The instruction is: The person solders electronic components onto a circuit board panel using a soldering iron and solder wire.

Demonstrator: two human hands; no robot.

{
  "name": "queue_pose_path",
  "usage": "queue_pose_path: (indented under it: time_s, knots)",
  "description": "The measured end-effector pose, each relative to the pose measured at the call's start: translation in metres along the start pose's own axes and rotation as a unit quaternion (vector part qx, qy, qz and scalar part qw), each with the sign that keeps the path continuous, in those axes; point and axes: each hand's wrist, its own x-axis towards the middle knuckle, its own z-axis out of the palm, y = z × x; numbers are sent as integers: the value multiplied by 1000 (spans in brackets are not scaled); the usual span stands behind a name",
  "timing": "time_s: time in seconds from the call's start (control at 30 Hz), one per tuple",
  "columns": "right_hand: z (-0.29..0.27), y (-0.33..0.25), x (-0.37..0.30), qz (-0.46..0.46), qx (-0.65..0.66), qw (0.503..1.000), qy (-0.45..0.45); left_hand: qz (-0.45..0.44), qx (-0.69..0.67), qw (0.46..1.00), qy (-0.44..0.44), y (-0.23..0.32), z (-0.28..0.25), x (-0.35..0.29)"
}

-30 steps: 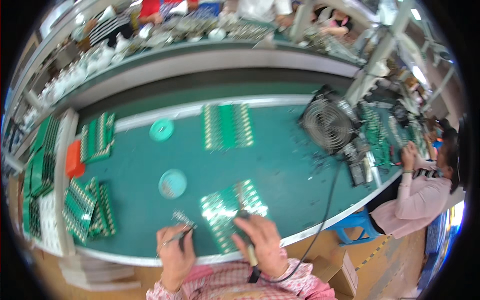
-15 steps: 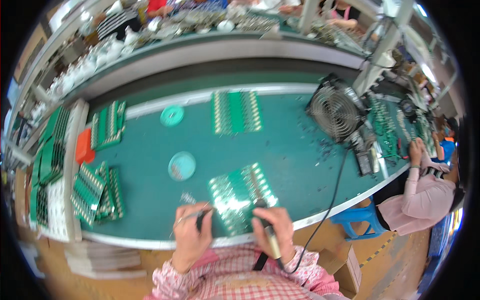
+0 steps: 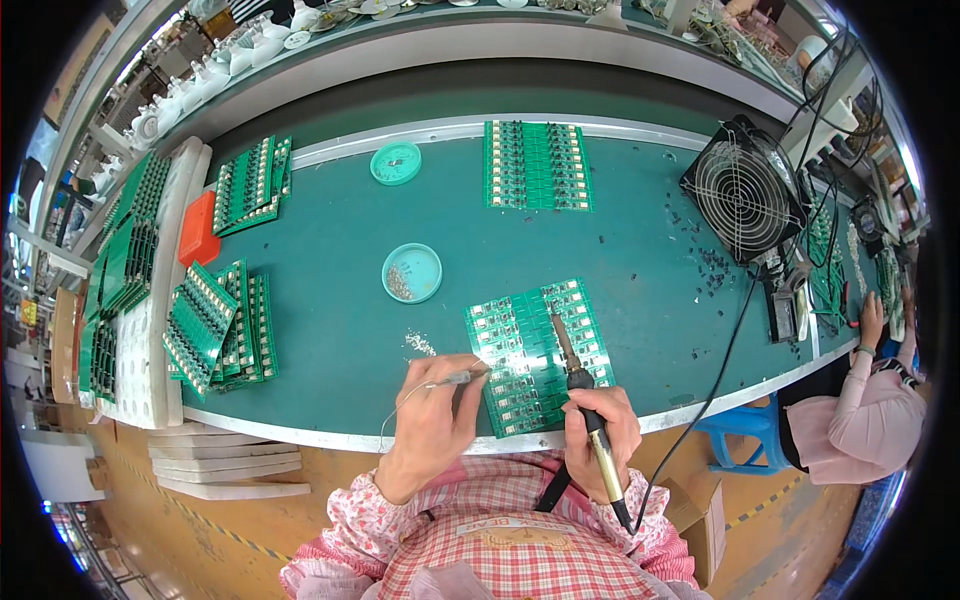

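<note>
A green circuit board panel (image 3: 532, 345) with rows of small pale parts lies on the bench in front of me. My right hand (image 3: 603, 432) is closed round the handle of a soldering iron (image 3: 597, 437), whose long tip slants over the panel's right half. I cannot tell whether the tip touches it. At the panel's left edge, my left hand (image 3: 436, 420) pinches a thin silvery solder wire (image 3: 398, 407) with a short grey sleeve near the fingertips; its tail curves down past the hand. Loose tiny pale parts (image 3: 420, 344) lie just beyond that hand.
Two round green dishes (image 3: 412, 273) hold small parts. Another panel (image 3: 539, 166) lies at the back. Stacked panels (image 3: 222, 326) and an orange block (image 3: 199, 229) are at left. A fan (image 3: 745, 193) stands right, beside the iron's cord (image 3: 722, 385). A co-worker (image 3: 865, 420) sits far right.
The whole view has shifted, so the bench things appear farther right and higher. My left fingertips now sit slightly over the panel's left edge. The iron remains over the panel in my right hand.
</note>
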Motion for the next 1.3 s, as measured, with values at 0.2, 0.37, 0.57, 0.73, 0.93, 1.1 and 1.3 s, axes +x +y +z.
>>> queue_pose_path:
  time_s: [0.2,0.37,0.57,0.73,0.93,1.1,1.3]
  knots:
    - [-1,0,0,-2,-1,1000,-4,17,18,1000,-1,0,2,1]
    - [0,2,3,-7,1,1000,-6,18,22,1000,-3,-1,3,3]
    - [1,6,5,-14,4,1000,-2,25,27,999,0,0,3,8]
    - [-2,0,3,3,-3,1000,-4,35,32,999,-2,3,2,6]
    - [-3,-7,3,30,15,999,10,34,30,999,9,6,2,2]
    - [-5,-9,3,33,32,999,12,38,18,999,13,5,2,3]
    - [-4,-8,2,40,81,996,17,34,22,999,9,6,1,4]
